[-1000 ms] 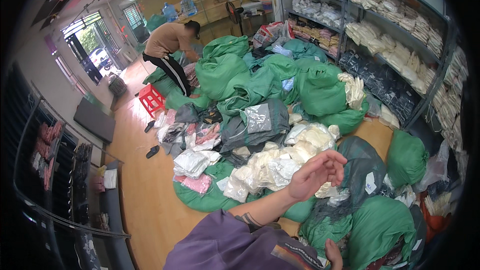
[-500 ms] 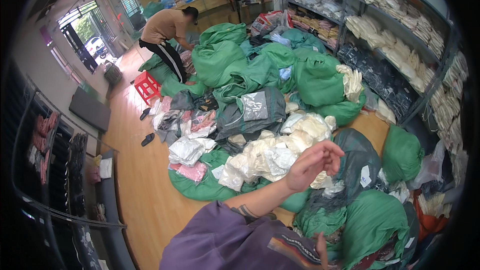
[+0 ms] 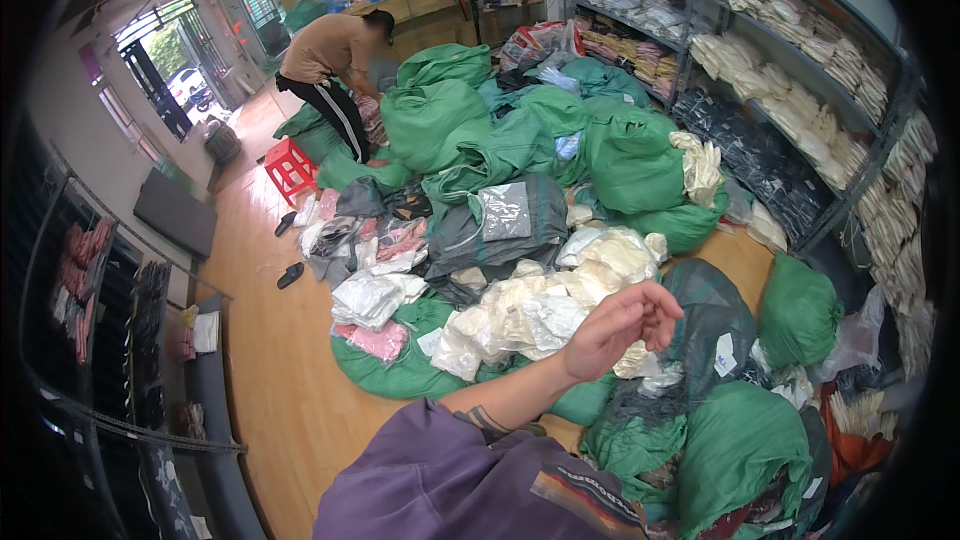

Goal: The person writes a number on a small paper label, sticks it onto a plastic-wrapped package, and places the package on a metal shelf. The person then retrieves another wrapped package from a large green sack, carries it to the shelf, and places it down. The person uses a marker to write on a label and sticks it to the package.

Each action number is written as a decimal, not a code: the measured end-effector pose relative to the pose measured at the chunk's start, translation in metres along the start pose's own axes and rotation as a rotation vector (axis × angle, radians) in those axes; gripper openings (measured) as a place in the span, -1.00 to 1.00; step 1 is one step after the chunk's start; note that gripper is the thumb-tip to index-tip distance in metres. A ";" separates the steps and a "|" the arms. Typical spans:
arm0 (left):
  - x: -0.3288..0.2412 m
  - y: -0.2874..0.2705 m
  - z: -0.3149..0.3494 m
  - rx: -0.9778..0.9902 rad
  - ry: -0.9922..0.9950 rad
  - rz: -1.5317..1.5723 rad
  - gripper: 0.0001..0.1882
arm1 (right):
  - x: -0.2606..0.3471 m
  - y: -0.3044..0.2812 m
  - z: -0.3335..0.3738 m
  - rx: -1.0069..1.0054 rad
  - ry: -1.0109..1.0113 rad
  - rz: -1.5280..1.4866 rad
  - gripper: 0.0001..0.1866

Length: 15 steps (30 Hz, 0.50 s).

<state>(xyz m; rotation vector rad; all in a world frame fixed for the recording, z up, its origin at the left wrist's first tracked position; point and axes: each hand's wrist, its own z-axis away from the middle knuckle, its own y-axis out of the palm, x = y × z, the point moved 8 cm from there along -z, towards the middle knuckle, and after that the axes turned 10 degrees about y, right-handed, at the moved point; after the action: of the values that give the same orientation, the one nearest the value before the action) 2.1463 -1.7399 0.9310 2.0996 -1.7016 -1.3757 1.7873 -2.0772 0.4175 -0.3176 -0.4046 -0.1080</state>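
My left hand (image 3: 622, 328) reaches out from a purple sleeve (image 3: 440, 470) across the middle of the view. It is open, with the fingers loosely bent and nothing in them. Behind it in the picture lies a heap of cream garments in clear plastic bags (image 3: 570, 305). A dark grey mesh sack (image 3: 712, 315) with a white tag (image 3: 725, 355) is just right of the fingers. Below the hand, green sacks (image 3: 745, 455) lie close to my body, one with dark cloth showing at its mouth. My right hand is out of view.
Large green sacks (image 3: 435, 125) are piled toward the back. A person (image 3: 325, 65) bends over them beside a red stool (image 3: 290, 170). Metal shelves (image 3: 790, 55) with bagged clothes line the right; a clothes rack (image 3: 95, 280) stands left. Two slippers (image 3: 290, 275) lie on the wooden floor.
Fingers of my right hand, visible earlier at the lower edge, are now out of sight. My left hand keeps nearly the same pose. The view has shifted slightly.
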 end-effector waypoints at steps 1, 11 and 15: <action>0.005 0.002 -0.001 0.010 -0.004 0.008 -0.48 | -0.001 0.001 -0.001 0.001 -0.001 -0.005 -0.35; 0.016 0.006 -0.005 0.042 -0.048 0.011 -0.51 | 0.001 0.024 -0.008 0.040 0.008 0.032 -0.37; 0.011 0.008 -0.010 0.064 -0.050 0.027 -0.52 | 0.000 0.027 -0.005 0.043 0.015 0.042 -0.38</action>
<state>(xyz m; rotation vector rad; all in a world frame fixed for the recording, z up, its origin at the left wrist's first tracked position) 2.1469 -1.7562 0.9353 2.0831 -1.8097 -1.3962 1.7938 -2.0538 0.4054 -0.2822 -0.3851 -0.0608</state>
